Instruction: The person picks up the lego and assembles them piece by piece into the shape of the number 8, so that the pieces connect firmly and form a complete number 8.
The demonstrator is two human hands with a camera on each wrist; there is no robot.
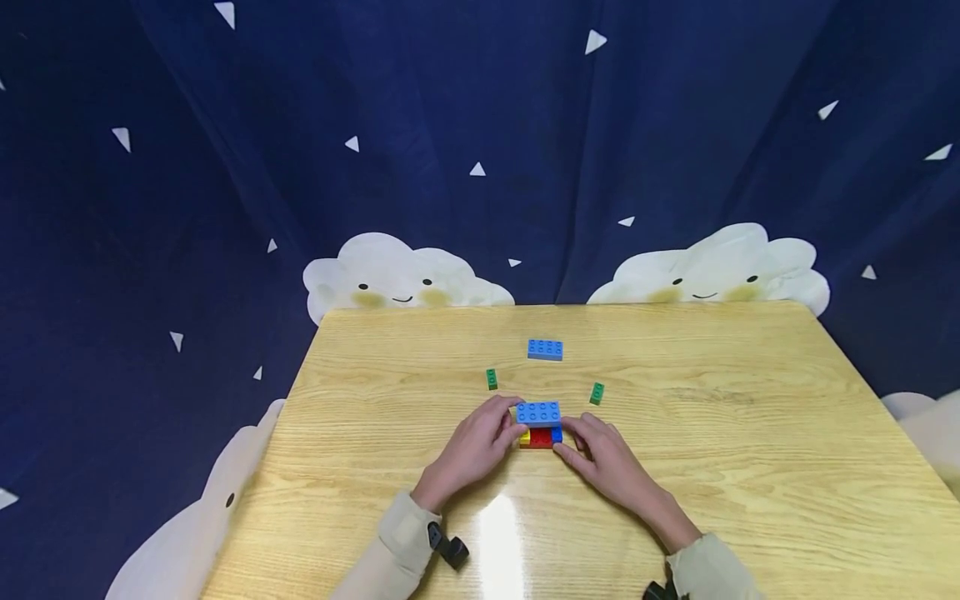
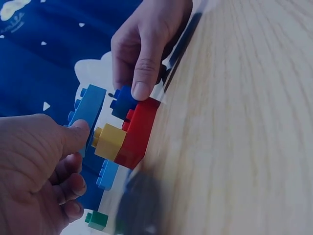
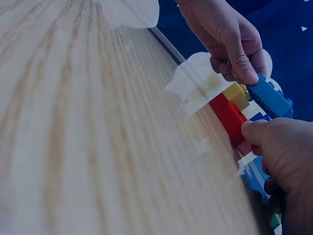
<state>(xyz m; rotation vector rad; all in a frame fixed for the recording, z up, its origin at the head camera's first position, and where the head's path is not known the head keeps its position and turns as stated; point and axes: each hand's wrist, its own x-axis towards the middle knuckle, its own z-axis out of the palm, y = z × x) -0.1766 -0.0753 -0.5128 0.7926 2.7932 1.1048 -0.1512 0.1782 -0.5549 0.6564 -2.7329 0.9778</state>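
Note:
My left hand (image 1: 472,443) pinches a light blue eight-stud building brick (image 1: 537,413) by its left end. Below that brick lies a red brick (image 2: 139,133), with a yellow brick (image 2: 110,142) on its left end and a dark blue brick (image 2: 124,102) on its right end. In the left wrist view, a gap shows between the light blue brick and the yellow one. My right hand (image 1: 613,463) grips the right end of the red and dark blue bricks, thumb on the near side. The right fingertips behind the bricks are partly hidden.
Farther back on the wooden table (image 1: 750,400) lies another blue eight-stud brick (image 1: 545,350). Two small green bricks stand nearer, one to the left (image 1: 491,379) and one to the right (image 1: 596,393). A dark blue curtain (image 1: 480,100) hangs behind the table.

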